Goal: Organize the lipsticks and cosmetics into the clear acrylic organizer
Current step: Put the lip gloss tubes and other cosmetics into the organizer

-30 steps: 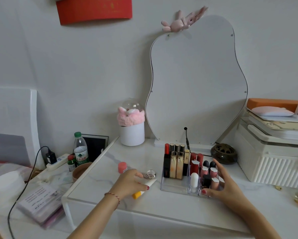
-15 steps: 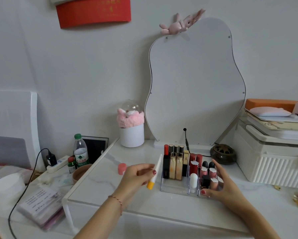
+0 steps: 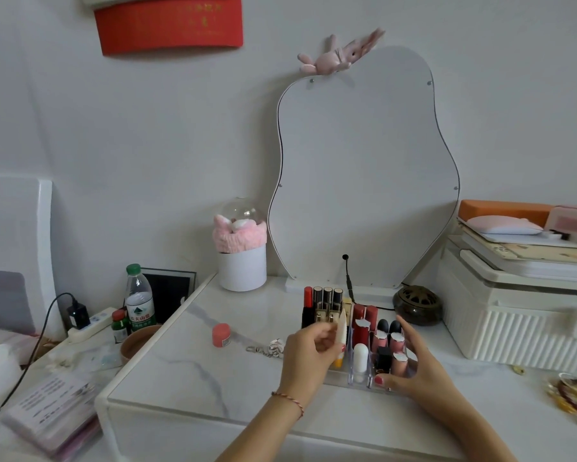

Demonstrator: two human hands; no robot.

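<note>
Item in hand: a white tube (image 3: 340, 331) with a yellow cap, pinched in the closed fingers of the left hand (image 3: 309, 353), cap downward, held at the left front of the organizer (image 3: 359, 378). The organizer is steadied by the right hand (image 3: 414, 368), which is spread open with the thumb at the front wall and the fingers along the right side; nothing is gripped by it. Contents noted: tall gold-and-black lipsticks (image 3: 327, 303) in the back left row, red and pink ones to the right, a white stick (image 3: 360, 356) in a front cell. Step judged: the tube is to be seated in an empty front-left cell; it is best kept upright and lowered straight, so that the tall row behind is not knocked. Left loose on the table (image 3: 187, 371): a pink jar (image 3: 221, 335) and a keychain (image 3: 267, 348), both near the left hand. Room: open tabletop lies to the left and front; the front edge is close under the wrists; the mirror (image 3: 364, 181) and a dark burner (image 3: 417, 303) stand close behind.
</note>
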